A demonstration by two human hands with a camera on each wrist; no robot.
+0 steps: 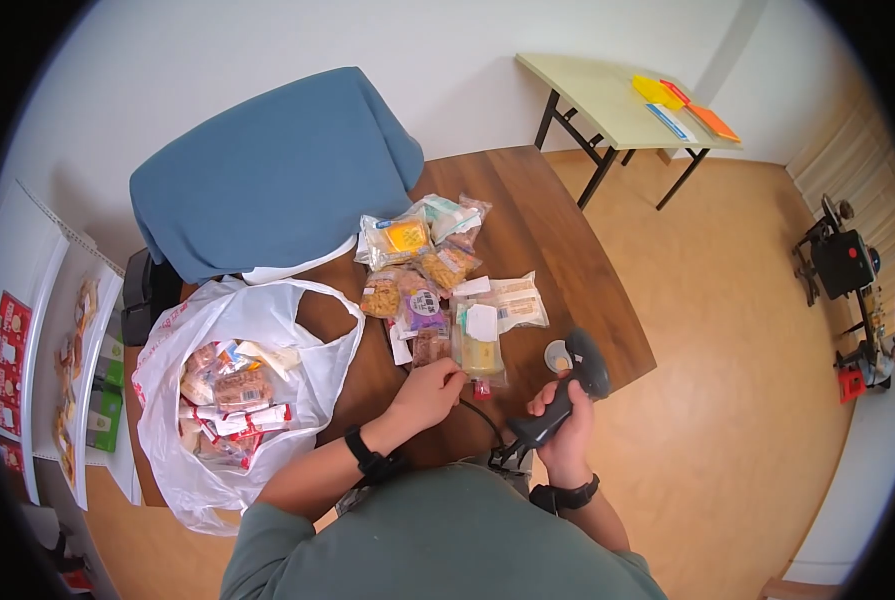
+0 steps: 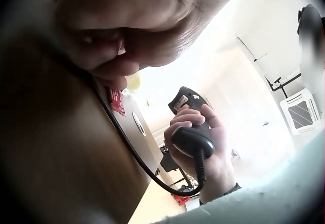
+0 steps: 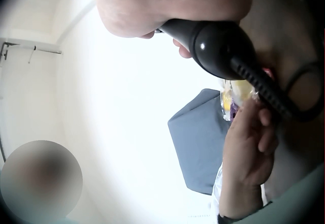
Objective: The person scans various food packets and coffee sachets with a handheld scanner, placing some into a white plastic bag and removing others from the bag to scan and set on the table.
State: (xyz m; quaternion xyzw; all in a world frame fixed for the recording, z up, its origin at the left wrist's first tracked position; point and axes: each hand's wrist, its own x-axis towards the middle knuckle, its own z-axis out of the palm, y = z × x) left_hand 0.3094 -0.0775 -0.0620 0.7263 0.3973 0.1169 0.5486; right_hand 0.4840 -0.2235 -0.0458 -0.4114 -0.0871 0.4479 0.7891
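My right hand (image 1: 567, 435) grips the handle of a black barcode scanner (image 1: 587, 362), its head raised over the table's right front edge. A cable (image 2: 119, 127) runs from the handle's end across to the left. My left hand (image 1: 427, 397) is low over the table, fingers curled, fingertips right at the near edge of the food packets. I cannot tell whether they pinch anything. Closest to it are a pack of brown food (image 1: 429, 347) and a clear pack with yellow contents and a white label (image 1: 482, 355). A small red packet (image 1: 481, 389) lies just right of the fingertips.
More bagged snacks (image 1: 447, 262) lie behind on the wooden table (image 1: 567, 270). A white plastic bag (image 1: 312, 370) full of packets stands open at left. A blue cloth (image 1: 267, 170) covers something bulky at the back. A small round white item (image 1: 557, 356) sits beside the scanner.
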